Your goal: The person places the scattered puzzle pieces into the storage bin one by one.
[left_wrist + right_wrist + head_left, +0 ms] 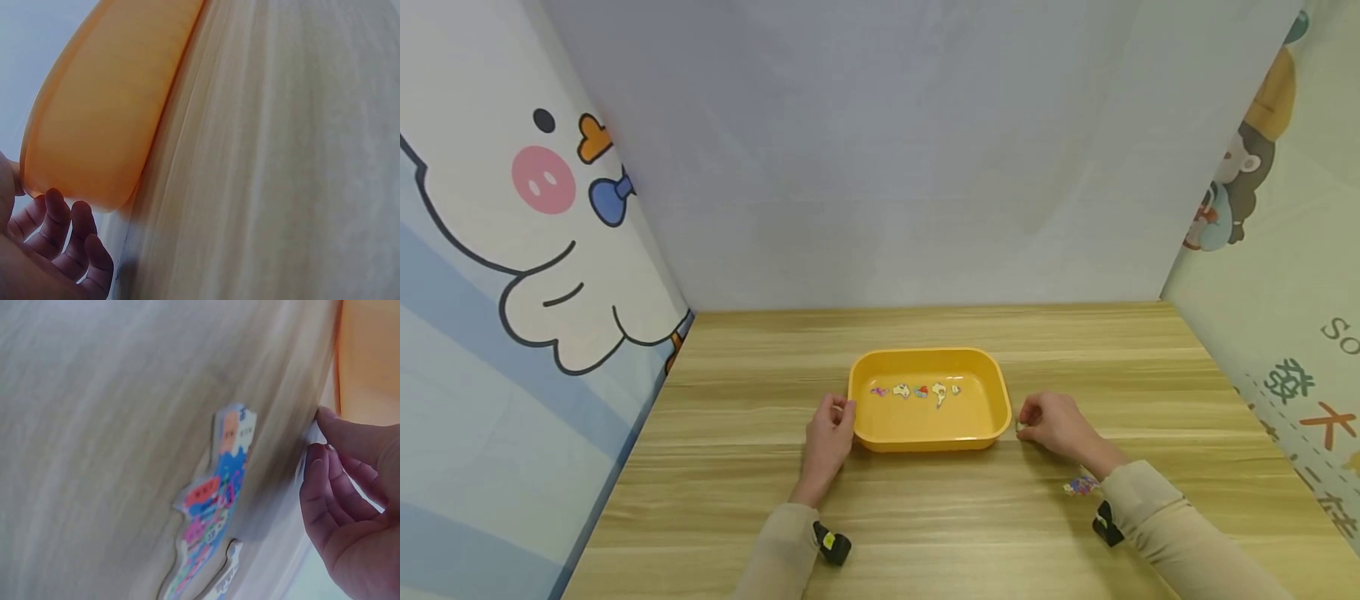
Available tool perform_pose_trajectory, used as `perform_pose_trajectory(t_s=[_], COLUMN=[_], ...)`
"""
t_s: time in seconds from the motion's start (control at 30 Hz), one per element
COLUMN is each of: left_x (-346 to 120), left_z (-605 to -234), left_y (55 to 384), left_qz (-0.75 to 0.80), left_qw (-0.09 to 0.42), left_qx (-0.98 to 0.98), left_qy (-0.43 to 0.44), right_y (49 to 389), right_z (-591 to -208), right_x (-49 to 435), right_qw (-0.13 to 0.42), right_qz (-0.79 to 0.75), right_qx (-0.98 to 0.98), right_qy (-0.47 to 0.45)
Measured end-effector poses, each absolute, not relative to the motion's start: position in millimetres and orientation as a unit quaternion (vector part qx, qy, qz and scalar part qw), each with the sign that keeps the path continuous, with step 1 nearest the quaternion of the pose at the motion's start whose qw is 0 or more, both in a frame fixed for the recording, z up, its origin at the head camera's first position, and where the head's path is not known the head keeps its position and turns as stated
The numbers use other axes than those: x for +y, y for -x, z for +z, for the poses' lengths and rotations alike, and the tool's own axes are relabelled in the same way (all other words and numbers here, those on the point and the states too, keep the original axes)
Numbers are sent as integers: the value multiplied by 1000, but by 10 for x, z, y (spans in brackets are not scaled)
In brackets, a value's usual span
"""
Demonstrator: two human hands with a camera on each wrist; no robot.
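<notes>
Pinching a small chip (1019, 426) between thumb and fingertips, the right hand (1056, 423) is low by the table (925, 525), just outside the right end of the tray (932, 444). Those fingers look clamped on the chip but cover most of it, so I cannot tell its shape, or whether it touches the table.

At the tray's left end, the left hand (827, 437) has its thumb at the rim and its other fingers loosely bent by the outer wall; whether they clamp the wall, I cannot tell.

Inside the tray, five flat bits lie in a row, left to right: a purple piece (879, 392), a pale piece (902, 390), a red-blue piece (922, 391), a cream piece (940, 392) and a white piece (956, 390). On the near right of the table lie a colourful strip (219, 481) and, just beside it, a pale scrap (225, 575).

The step in hand looks like adding the chip to the row. The next move seems to call for lifting it clear of the right rim, laying it flat right of the white piece, then parting the fingertips.
</notes>
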State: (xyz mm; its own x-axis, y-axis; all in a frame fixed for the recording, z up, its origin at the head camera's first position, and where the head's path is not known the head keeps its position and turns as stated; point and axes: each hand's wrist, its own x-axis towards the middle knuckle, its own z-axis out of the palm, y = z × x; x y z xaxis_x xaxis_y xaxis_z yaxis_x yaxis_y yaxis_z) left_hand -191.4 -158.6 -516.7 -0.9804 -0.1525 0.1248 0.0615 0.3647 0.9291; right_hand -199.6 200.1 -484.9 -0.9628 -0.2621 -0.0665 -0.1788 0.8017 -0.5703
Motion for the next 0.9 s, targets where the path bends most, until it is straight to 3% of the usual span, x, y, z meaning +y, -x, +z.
perform_pose_trajectory(t_s=[0.6,0.9], left_x=[-1597,-1605], left_z=[-5193,-5181], left_y=[1921,1925], left_qz=[-564,-566], left_qw=[91,88], left_qx=[-820,-819], left_qy=[-29,-31], right_y=[1983,2029], right_z=[-4793,-4676], right_x=[2108,2148], right_qw=[67,104], right_qz=[-296,-304], right_qx=[937,935], right_qy=[171,151])
